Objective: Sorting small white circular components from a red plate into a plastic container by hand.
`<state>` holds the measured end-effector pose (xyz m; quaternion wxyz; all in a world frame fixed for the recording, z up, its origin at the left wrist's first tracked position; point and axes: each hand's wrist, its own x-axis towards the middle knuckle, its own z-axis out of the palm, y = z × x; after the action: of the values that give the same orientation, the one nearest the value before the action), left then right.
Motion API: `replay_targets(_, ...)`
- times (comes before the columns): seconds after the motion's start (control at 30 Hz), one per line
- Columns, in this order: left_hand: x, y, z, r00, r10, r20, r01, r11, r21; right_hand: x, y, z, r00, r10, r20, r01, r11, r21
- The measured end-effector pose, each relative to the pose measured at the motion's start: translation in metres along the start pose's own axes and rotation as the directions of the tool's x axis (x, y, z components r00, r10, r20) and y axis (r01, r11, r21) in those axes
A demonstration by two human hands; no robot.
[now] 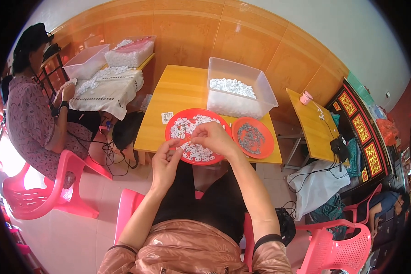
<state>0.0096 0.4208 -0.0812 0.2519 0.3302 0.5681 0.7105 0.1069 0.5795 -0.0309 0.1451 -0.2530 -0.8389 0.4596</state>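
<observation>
A red round tray (168, 125) on the yellow table holds many small white plastic pieces (200, 153) with dark spots. My left hand (165, 162) is over its near left edge, thumb and fingertips drawn together. Above the tray's middle, my right hand (213, 138) is closed in a pinch, its fingertips pointing toward my left hand. Whatever either hand holds is too small to make out. Just right of my right hand is an orange round plate (268, 144) of small grey metal pieces (251, 138).
Behind the trays stands a clear bin (242, 107) of white pieces. A printed card (167, 118) lies on the yellow table (169, 91). At left, a person (43, 109) handles white pieces by a cloth-covered table. Pink chairs (338, 249) and cables (301, 178) are around me.
</observation>
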Motion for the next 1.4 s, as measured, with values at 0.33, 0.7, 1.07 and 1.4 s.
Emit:
replay_targets(0.33,-0.001,0.003,-0.003,0.995,0.089,0.042,-0.091,0.995,0.048,-0.012,-0.03,0.007,0.981,-0.115,0.155,0.085,0.979,0.183)
replay_targets(0.7,0.004,0.016,-0.011,0.982,-0.164,0.095,0.187,0.927,-0.324,0.023,0.09,0.01,0.946,-0.072,-0.316,-0.075,0.9,-0.43)
replay_targets(1.07,0.004,0.011,-0.013,0.976,-0.191,0.101,0.214,0.917,-0.336,0.033,0.078,0.028,0.932,0.023,-0.361,-0.189,0.881,-0.434)
replay_targets(1.4,0.001,0.018,-0.004,0.969,-0.217,0.115,0.244,0.908,-0.339,0.035,0.083,0.034,0.92,-0.141,-0.365,-0.112,0.798,-0.592)
